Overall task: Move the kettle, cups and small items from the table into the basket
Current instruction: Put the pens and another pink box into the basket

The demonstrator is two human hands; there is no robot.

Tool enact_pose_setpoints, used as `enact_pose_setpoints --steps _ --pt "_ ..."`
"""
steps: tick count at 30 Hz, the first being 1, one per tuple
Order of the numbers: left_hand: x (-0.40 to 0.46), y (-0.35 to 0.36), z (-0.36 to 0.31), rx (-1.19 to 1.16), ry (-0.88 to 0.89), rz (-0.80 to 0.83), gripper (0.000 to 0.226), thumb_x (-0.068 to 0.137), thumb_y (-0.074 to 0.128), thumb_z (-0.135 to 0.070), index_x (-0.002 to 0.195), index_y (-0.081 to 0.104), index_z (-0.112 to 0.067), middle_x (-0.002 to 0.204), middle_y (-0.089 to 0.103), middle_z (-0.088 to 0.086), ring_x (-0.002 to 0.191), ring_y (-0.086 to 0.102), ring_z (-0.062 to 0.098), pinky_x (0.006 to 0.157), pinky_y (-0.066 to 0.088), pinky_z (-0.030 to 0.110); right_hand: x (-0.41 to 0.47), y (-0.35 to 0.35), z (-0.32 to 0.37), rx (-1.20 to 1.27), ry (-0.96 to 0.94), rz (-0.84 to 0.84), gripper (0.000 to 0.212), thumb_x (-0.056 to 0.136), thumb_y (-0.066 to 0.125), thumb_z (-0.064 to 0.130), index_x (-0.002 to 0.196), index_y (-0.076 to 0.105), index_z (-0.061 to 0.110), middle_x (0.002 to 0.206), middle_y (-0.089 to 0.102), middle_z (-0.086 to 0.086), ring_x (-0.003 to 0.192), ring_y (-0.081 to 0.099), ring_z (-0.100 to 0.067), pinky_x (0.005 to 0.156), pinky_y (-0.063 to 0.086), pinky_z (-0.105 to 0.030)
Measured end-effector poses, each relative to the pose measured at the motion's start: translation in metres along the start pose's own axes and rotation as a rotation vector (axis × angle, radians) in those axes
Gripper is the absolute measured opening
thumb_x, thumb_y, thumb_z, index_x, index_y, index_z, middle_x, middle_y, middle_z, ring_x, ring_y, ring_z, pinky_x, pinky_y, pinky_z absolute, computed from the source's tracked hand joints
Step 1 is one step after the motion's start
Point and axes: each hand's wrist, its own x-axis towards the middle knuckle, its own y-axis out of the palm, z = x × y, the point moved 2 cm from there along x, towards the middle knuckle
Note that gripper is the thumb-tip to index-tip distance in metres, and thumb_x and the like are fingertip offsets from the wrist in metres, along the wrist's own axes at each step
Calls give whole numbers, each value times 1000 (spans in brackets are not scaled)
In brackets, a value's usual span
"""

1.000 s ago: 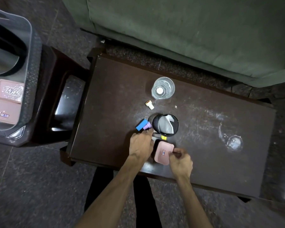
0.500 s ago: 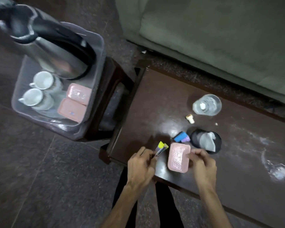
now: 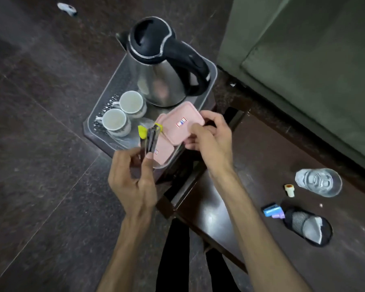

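A clear grey basket (image 3: 212,69) on a dark stool holds a steel kettle (image 3: 162,85) with a black lid and handle, two white cups (image 3: 123,111) and a pink box (image 3: 164,151). Over the basket's near right corner my right hand (image 3: 209,137) holds another pink box (image 3: 180,124). My left hand (image 3: 135,178) grips a dark clip tool with yellow ends (image 3: 149,133) above the basket's front edge. On the dark table (image 3: 261,165) remain a glass (image 3: 318,182), a small white cap (image 3: 289,189), a blue and purple piece (image 3: 273,211) and a black mesh cup (image 3: 308,227) lying on its side.
A green sofa (image 3: 314,60) runs along the far right behind the table. The stool's dark frame (image 3: 232,116) sits between basket and table. Dark stone floor (image 3: 40,144) spreads to the left, with a small white scrap (image 3: 67,8) at the top.
Both hands lifted off the table and swung left to the basket, the right carrying the pink box, the left the yellow-tipped tool. My view turned left with them.
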Motion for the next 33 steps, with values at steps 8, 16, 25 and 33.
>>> enact_pose_setpoints --steps 8,16,25,33 --pt "67 -20 25 28 -39 -146 12 89 73 -9 93 70 1 84 58 6 78 52 15 73 39 17 38 96 -16 -162 143 53 20 77 64 14 93 71 24 83 80 -7 59 76 -19 75 67 -49" --pt "75 -15 44 116 -55 -9 12 87 75 -8 96 73 -1 87 62 12 78 54 18 73 45 26 42 116 -29 -697 -86 39 31 77 71 30 108 75 29 94 80 8 94 71 -18 81 47 -22" --pt "70 3 51 167 -194 210 14 81 71 -23 93 73 -15 84 65 1 77 63 27 81 53 55 34 115 -32 -916 -209 -8 33 79 70 28 111 76 31 104 79 1 106 70 -29 91 51 -36" --pt "71 22 43 237 -180 429 10 79 64 -29 79 71 -23 72 62 -4 74 59 25 89 42 45 25 69 -26 -743 -255 -40 38 80 68 12 115 75 26 82 72 6 77 71 -17 83 57 -35"
